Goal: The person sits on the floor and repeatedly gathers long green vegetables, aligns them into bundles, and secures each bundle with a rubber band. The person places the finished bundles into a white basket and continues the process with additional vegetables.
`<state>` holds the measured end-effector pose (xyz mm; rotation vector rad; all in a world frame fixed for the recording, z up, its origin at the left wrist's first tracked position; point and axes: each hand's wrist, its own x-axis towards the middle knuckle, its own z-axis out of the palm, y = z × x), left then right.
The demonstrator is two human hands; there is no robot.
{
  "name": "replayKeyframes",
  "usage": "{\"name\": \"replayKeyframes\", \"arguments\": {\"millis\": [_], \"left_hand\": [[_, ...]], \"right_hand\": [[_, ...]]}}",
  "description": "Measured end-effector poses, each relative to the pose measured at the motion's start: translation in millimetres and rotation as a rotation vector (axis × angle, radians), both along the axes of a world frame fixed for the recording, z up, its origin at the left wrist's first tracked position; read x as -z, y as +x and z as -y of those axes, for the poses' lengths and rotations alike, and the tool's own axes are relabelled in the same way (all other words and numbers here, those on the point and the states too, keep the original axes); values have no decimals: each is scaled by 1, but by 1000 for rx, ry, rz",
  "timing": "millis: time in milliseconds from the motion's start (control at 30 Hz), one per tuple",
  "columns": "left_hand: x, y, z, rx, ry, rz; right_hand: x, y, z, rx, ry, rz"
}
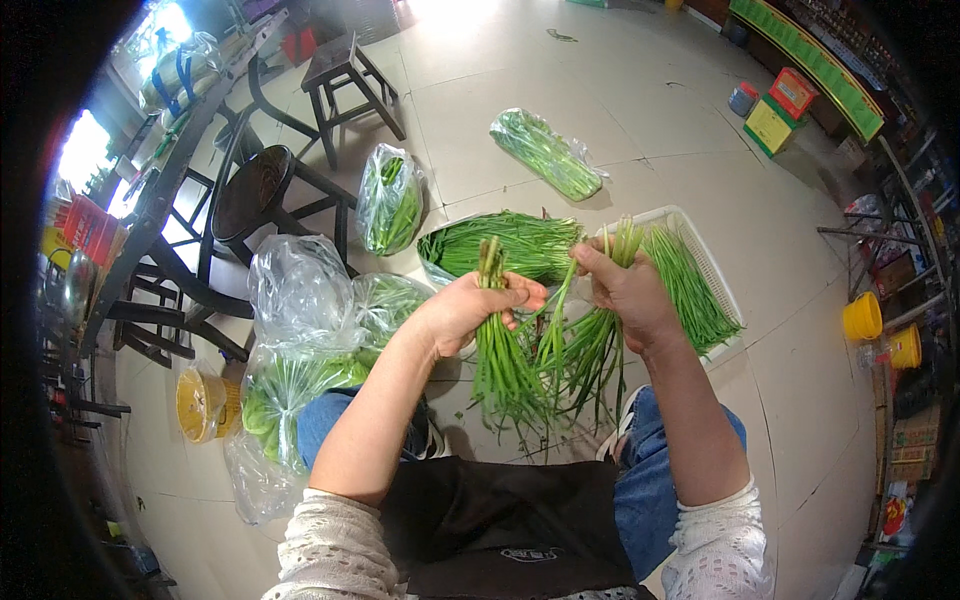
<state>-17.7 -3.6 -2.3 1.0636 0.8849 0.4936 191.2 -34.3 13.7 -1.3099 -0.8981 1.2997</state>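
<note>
My left hand [466,309] grips a bunch of green chives [504,360], cut ends up, leaves hanging down; some of its fingers are extended. In my right hand [634,292] is a second chive bunch [592,352], also with pale ends upward. A few strands pass from its thumb and fingertips down between the two bunches. Just beyond my hands, a thick pile of chives [506,244] lies on its side, partly in clear plastic. At right, a white plastic basket [711,274] holds more chives [682,289], laid lengthwise; my right hand covers part of it.
Bagged greens lie ahead, one bag [546,154] farther out and another bag [390,201] nearer. Clear bags of leafy vegetables [300,375] crowd my left knee beside a yellow basket [206,405]. Dark wooden stools [255,191] stand left; shelves [915,285] line the right.
</note>
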Motion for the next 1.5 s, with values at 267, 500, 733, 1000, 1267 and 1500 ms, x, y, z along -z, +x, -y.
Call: {"name": "replayKeyframes", "arguments": {"millis": [267,500,733,1000,1267,1500], "left_hand": [[-1,-6,-5,117,137,-280],[4,-12,-8,101,252,-395],[-9,7,0,-27,193,-270],[-8,22,7,0,176,-102],[0,18,6,-148,307,-139],[11,13,-1,-180,386,-226]], "right_hand": [[-16,16,0,-59,95,237],[-20,33,-8,126,186,377],[-13,23,-4,7,34,281],[-1,-2,5,-163,-2,80],[13,-6,1,-229,49,290],[-24,19,3,-89,-32,-17]]}}
